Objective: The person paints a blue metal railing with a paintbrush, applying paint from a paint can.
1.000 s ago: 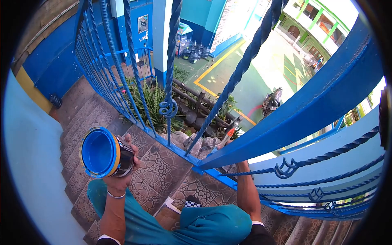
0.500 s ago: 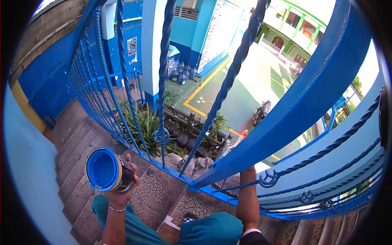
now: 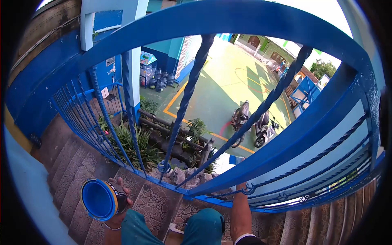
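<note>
At the lower left, my left hand point(image 3: 123, 202) is wrapped around the side of a paint can point(image 3: 116, 196). The can is tilted so that its mouth faces me, and blue paint point(image 3: 97, 199) coats its inside. My right forearm point(image 3: 241, 210) reaches up to the wide blue post point(image 3: 277, 152) of the stair railing. Behind that post my right hand is hidden, so its fingers and anything in them cannot be made out. Twisted blue bars point(image 3: 185, 98) stand on both sides of the post.
Stone-patterned steps point(image 3: 75, 179) descend on the left, and more steps point(image 3: 314, 220) lie at the right. Beyond the railing are plants point(image 3: 132, 145), rocks point(image 3: 178, 175), parked motorcycles point(image 3: 263, 130) and water bottles point(image 3: 160, 81). A curved blue handrail point(image 3: 228, 18) crosses the top.
My view has shifted, bringing the curved handrail and motorcycles into sight. The paint can sits lower in view. My right hand's fingers, partly visible past the post before, are now hidden.
</note>
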Tool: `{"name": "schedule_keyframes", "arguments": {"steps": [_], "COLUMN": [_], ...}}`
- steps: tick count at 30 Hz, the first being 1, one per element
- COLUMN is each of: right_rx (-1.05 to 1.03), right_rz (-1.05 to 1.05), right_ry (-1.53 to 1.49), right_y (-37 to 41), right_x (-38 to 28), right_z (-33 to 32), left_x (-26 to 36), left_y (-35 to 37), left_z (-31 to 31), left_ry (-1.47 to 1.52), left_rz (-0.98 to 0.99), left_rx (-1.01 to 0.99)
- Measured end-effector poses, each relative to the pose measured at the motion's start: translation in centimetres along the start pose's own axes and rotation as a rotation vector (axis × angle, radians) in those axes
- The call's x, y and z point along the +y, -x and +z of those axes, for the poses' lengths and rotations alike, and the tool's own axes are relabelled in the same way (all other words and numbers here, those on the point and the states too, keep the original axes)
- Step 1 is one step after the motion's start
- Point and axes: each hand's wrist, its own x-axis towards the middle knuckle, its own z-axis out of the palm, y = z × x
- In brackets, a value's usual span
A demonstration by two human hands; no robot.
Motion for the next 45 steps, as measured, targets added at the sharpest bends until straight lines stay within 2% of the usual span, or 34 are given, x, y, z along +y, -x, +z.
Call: {"name": "schedule_keyframes", "arguments": {"steps": [2, 6, 8, 12, 16, 22, 26, 32, 33, 36, 38, 45], "right_rx": [0.106, 0.302, 0.388, 0.536, 0.615, 0.757, 0.852, 1.002, 1.021, 1.068, 1.075, 1.142], "right_rz": [0.010, 0.046, 0.065, 0.094, 0.111, 0.147, 0.197, 0.264, 0.268, 0.284, 0.280, 0.195], "right_ry": [0.052, 0.156, 0.192, 0.236, 0.273, 0.316, 0.353, 0.407, 0.413, 0.437, 0.454, 0.565], "right_y": [0.6, 2.1, 2.6, 3.6, 3.4, 4.4, 5.8, 8.1, 8.2, 8.7, 8.5, 7.9], "right_x": [-0.8, -3.2, -4.7, -6.5, -7.6, -7.6, -7.1, -6.8, -6.8, -6.4, -6.1, -7.2], "right_z": [1.2, 4.6, 6.9, 9.8, 11.8, 11.0, 9.5, 6.5, 5.9, 5.2, 5.0, 6.8], "left_x": [1.4, 4.6, 7.7, 11.7, 14.7, 17.0, 15.7, 11.1, 10.4, 9.0, 8.2, 5.3], "left_y": [0.9, 2.6, 3.4, 3.1, 2.4, -1.0, -5.6, -15.2, -16.5, -21.1, -23.0, -28.6], "left_z": [2.6, 11.7, 14.5, 22.5, 28.4, 35.2, 39.0, 44.4, 45.0, 44.4, 45.3, 47.7], "left_ry": [0.038, 0.128, 0.002, 0.050, 0.049, 0.005, 0.091, 0.025, 0.014, 0.256, 0.237, 0.233], "left_rz": [-0.002, 0.039, 0.027, 0.029, 0.039, -0.016, -0.068, -0.081, -0.063, -0.026, 0.031, -0.153], "left_rx": [0.049, 0.138, 0.122, 0.130, 0.116, 0.106, 0.083, 0.027, 0.040, 0.143, 0.161, 0.080]}}
